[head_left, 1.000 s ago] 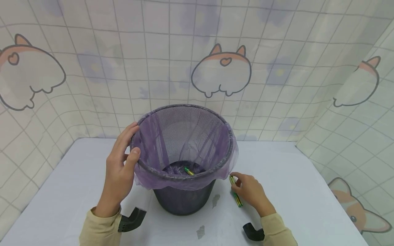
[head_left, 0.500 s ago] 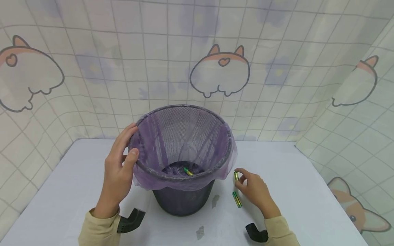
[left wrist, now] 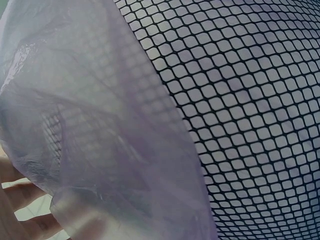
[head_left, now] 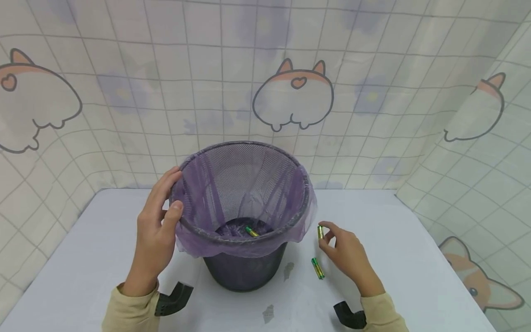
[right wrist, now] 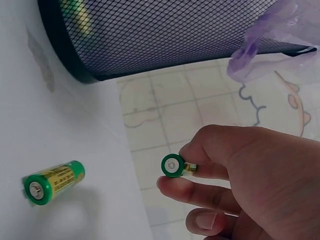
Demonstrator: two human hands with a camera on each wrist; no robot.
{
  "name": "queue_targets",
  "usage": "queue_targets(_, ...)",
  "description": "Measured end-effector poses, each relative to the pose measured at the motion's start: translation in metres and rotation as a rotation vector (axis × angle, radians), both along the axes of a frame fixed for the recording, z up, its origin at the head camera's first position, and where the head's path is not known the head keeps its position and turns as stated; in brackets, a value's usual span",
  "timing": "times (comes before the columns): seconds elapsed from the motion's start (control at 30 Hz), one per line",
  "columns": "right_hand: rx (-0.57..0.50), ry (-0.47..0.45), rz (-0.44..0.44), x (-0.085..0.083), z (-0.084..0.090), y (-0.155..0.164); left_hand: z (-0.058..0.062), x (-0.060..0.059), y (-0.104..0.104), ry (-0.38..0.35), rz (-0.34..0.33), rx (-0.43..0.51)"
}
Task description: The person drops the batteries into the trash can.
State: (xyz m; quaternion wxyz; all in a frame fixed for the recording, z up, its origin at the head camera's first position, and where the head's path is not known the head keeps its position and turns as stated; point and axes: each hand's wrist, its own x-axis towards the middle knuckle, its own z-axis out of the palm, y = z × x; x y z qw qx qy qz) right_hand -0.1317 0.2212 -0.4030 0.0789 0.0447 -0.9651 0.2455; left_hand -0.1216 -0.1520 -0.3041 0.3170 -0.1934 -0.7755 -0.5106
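A black mesh wastebasket (head_left: 244, 272), lined with a purple plastic bag (head_left: 199, 184), stands upright on the table. My left hand (head_left: 155, 228) holds its rim at the left, the thumb and fingertips against the bag-covered edge. In the left wrist view its fingers (left wrist: 30, 195) show partly behind the bag. To the right of the basket, my right hand (head_left: 348, 253) pinches a green and gold battery (right wrist: 173, 165) between thumb and fingers, above the table. A second such battery (head_left: 317, 268) lies on the table just below it. Inside the basket, another battery (head_left: 251, 232) rests at the bottom.
The white table (head_left: 373, 212) runs back to a checkered cloth (head_left: 199, 92) with cartoon dogs, hanging behind and at the sides. Two grey patches (head_left: 268, 314) mark the tabletop in front of the basket. A black wrist mount (head_left: 174, 299) sits at each sleeve.
My right hand has lifted one battery from beside the other and moved slightly right with it. The second battery stays on the table. My left hand keeps its hold on the rim.
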Motion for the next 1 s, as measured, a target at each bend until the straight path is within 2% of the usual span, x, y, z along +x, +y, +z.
queue_targets(0.43,0.016,0.086,0.021,0.011,0.022,-0.005,0.001,0.0,0.001,0.008,-0.005,0.003)
queue_targets(0.8,0.022,0.211,0.034,0.02,0.04,-0.006,0.002,0.0,0.001,0.029,-0.016,0.009)
queue_targets(1.0,0.01,0.269,0.046,0.023,0.046,-0.006,0.001,0.0,0.001,-0.008,-0.004,0.01)
